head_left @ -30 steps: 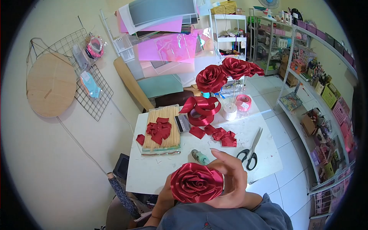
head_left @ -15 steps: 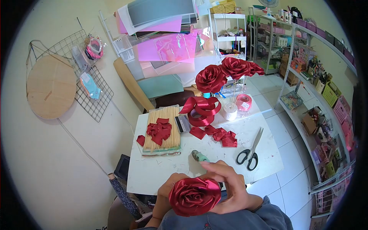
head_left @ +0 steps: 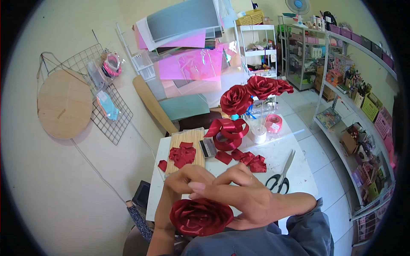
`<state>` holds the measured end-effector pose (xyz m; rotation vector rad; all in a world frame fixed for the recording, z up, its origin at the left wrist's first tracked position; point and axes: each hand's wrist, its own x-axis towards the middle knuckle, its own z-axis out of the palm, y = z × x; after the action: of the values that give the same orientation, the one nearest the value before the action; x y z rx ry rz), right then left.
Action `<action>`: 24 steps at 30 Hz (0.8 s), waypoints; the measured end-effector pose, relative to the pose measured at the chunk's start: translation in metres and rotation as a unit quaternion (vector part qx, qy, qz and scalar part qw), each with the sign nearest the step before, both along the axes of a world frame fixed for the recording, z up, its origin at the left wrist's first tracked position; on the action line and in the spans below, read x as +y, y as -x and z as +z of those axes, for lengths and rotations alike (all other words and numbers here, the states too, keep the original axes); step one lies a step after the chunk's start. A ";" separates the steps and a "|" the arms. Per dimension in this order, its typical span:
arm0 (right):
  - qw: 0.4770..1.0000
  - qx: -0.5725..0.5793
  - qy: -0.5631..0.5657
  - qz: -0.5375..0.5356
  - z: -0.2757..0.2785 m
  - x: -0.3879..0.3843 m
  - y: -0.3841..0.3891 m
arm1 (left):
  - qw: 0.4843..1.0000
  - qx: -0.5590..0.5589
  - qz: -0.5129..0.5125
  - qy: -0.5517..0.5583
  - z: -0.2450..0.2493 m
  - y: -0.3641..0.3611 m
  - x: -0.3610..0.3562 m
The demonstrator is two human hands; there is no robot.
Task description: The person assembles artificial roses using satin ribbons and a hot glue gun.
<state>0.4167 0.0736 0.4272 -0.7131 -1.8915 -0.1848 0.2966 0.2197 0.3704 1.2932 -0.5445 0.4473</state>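
Observation:
A dark red satin ribbon rose faces up in front of my body, tilted slightly away. My left hand is bent behind its far side, with the fingers curled and partly hidden. From the right, my right hand closes around the bloom, index finger reaching across its far edge and thumb low at its right side. The fingers of both hands meet behind the flower, where the rose's underside and any stem are out of sight. Beyond my hands lie cut red ribbon pieces and black-handled scissors.
Bamboo sticks carry a pile of red petals. Behind them are a ribbon roll, a grey box, finished roses in a white holder and pink tape. Metal shelves stand at the right.
The rose has moved slightly left and tipped away. My hands have come farther over the table, with my right fingers across the far edge; the small green-ended object is now hidden.

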 end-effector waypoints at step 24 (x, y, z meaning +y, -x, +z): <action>0.993 0.038 0.105 -0.024 0.011 0.030 -0.043 | 0.953 -0.020 0.292 -0.082 0.021 -0.026 0.003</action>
<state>0.4602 0.1031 0.4377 -0.8962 -1.8377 0.0112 0.3230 0.2227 0.3914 1.6062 -0.2242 0.9347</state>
